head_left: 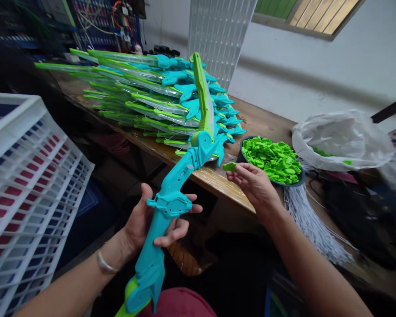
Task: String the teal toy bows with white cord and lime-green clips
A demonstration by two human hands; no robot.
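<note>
Surface (260,123) of worn brown wood across the middle of the view, from far left to near right. At the near left, off the surface, white slatted crate (26,176), red and blue shapes showing through its bars. On the far part of the surface, stack of bows (145,97), teal grips with green and clear limbs, laid flat in overlapping rows. Behind the stack, white lattice panel (218,35) upright near the wall. Farther right, crumpled clear plastic bag (343,136) with a few green bits inside (too blurred to tell apart).

In front of the surface edge and off the wood, single toy bow (181,174), tilted: lower end down by the lap, upper green limb up across the stack. Just beside the stack's right end, dark bowl (240,154) on the surface, heaped with loose green parts (272,160). Below the bowl, bundle of white strings (313,224) fanned out toward the near right.

Hands well apart. Clamped around the teal grip of the toy bow, left hand (137,220), thumb on the near side, fingers curled round from beneath. Raised just in front of the bowl, right hand (254,185), thumb and fingertips pinched on one small green piece (230,166), near the bow's middle joint but apart from it. Thin silver bracelet (105,264) on the left wrist.
</note>
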